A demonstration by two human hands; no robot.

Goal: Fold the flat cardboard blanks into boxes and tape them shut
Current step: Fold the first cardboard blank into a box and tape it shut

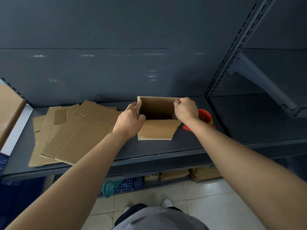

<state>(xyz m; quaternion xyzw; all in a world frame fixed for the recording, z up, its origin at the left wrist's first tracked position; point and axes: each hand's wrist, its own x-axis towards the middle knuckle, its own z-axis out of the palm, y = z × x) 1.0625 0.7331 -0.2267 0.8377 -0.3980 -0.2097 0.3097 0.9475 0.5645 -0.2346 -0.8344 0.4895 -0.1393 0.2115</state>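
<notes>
A brown cardboard box (pixel 157 108) stands opened up on the dark shelf (pixel 166 146), its top open and one flap (pixel 156 131) lying out toward me. My left hand (pixel 129 120) grips the box's left wall, thumb at the near corner and fingers along the side. My right hand (pixel 186 110) is curled over the right wall's top edge. A pile of flat cardboard blanks (pixel 73 131) lies on the shelf to the left. A red tape dispenser (pixel 205 117) sits just right of the box, partly hidden behind my right wrist.
The shelf's dark back panel rises right behind the box. A slotted upright (pixel 232 52) and an angled bracket (pixel 259 80) stand at the right. Below the shelf are small cardboard boxes (pixel 206 174), a blue crate (pixel 129 184) and a tiled floor.
</notes>
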